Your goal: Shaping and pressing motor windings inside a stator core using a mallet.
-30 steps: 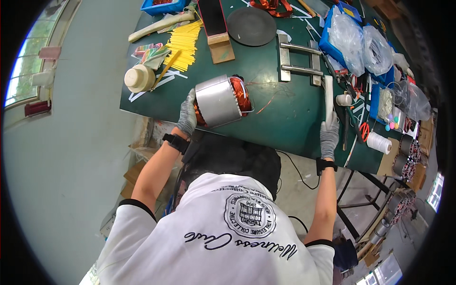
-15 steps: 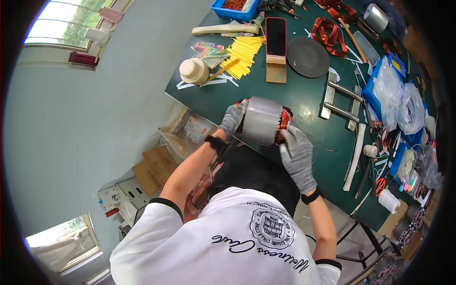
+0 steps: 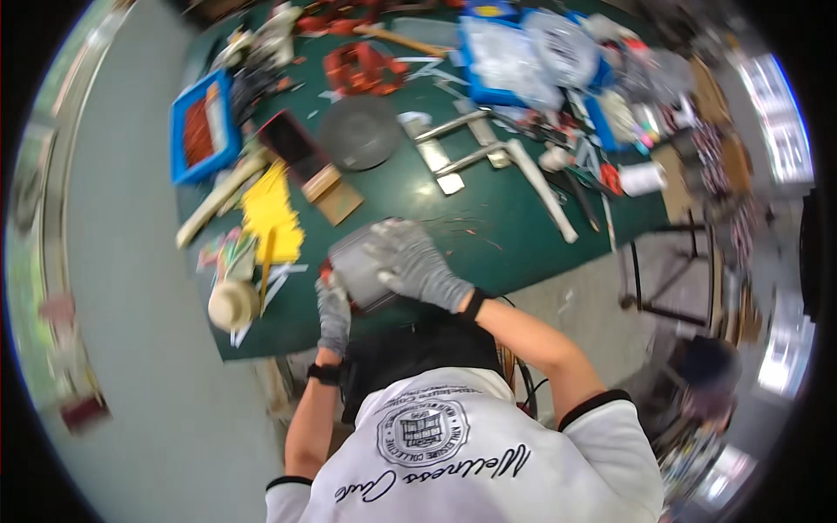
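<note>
A grey motor stator (image 3: pixel 356 261) with red-copper windings at its left end sits at the near edge of the green table, close to my body. My left hand (image 3: pixel 333 312), in a grey glove, grips the winding end, thumb up against it. Spread across the top and right side of the stator is my gloved right hand (image 3: pixel 417 266), its fingers curved over the grey shell and slightly blurred. The right end of the stator is hidden under that hand.
Left of the stator lie yellow strips (image 3: pixel 272 213), a cream pot (image 3: pixel 233 305) and a phone (image 3: pixel 294 146) on a wooden block. Beyond it are a dark round plate (image 3: pixel 359 132) and a metal frame with two bars (image 3: pixel 458 148). Blue trays (image 3: pixel 488 65) hold plastic bags.
My view has swung to the right. My right hand has moved from the stator's right-end windings onto its grey shell; my left hand remains at the left end.
</note>
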Demonstrator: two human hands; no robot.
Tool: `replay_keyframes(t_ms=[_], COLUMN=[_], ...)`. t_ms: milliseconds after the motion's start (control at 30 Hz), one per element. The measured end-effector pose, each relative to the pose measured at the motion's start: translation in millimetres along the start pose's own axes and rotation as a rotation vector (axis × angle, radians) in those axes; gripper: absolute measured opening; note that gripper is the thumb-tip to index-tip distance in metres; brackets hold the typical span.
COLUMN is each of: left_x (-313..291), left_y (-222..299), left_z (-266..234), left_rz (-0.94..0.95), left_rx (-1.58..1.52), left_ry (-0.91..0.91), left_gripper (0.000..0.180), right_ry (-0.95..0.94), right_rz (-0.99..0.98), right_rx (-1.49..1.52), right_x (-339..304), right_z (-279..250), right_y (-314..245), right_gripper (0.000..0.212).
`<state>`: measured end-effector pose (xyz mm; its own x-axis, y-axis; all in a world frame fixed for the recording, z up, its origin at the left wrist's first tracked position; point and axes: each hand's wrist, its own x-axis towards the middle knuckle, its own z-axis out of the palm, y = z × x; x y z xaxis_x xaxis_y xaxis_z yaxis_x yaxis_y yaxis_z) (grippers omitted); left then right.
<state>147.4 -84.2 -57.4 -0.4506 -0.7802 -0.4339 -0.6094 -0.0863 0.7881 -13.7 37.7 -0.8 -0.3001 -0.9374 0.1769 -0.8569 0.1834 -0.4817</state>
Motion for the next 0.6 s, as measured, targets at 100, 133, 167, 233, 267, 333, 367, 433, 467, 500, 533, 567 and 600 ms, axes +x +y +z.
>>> replay_keyframes(t_ms=[100,133,167,233,267,333,367,433,467,500,533,567,600], left_x=[12,19,28,17,47,18,15,15,14,12,9,5,5], left_y=[2,-2,-14,19,-40,30,27,18,12,4,4,5,-14], left_z=[8,11,11,-7,-1,11,4,0,-1,-3,-1,-2,-2], left_rz=[-0.045,-0.04,0.14,0.548,1.142,0.276,0.257,0.386,0.379,0.341,0.311,0.246,0.248], left_rx=[-0.177,-0.169,0.022,0.981,1.111,0.258,0.268,0.316,0.321,0.343,0.361,0.428,0.426], left_ry=[0.055,0.044,-0.045,-0.112,0.274,-0.075,-0.033,-0.007,0.009,0.012,0.001,-0.066,-0.059], left_gripper=[0.029,0.029,0.028,0.03,0.029,0.028,0.028,0.028,0.028,0.027,0.027,0.029,0.029], right_ry=[0.087,0.126,0.161,0.164,0.167,0.216,0.171,0.143,0.126,0.063,0.065,0.051,0.036], right_rz=[0.079,0.132,0.173,0.284,0.413,0.393,0.353,0.321,0.311,0.331,0.33,0.376,0.415], right_rx=[-0.032,0.029,0.1,0.191,0.257,0.265,0.291,0.285,0.256,0.381,0.381,0.411,0.445], right_x=[-12,-17,-20,-25,-28,-45,-41,-43,-43,-35,-32,-28,-20], right_z=[4,0,-3,-20,-25,-21,-29,-26,-25,-40,-44,-49,-54], right_y=[-3,-3,-3,-5,-3,13,11,17,21,22,33,47,58], right_gripper=[0.052,0.05,0.049,0.048,0.048,0.044,0.038,0.034,0.031,0.028,0.028,0.028,0.028])
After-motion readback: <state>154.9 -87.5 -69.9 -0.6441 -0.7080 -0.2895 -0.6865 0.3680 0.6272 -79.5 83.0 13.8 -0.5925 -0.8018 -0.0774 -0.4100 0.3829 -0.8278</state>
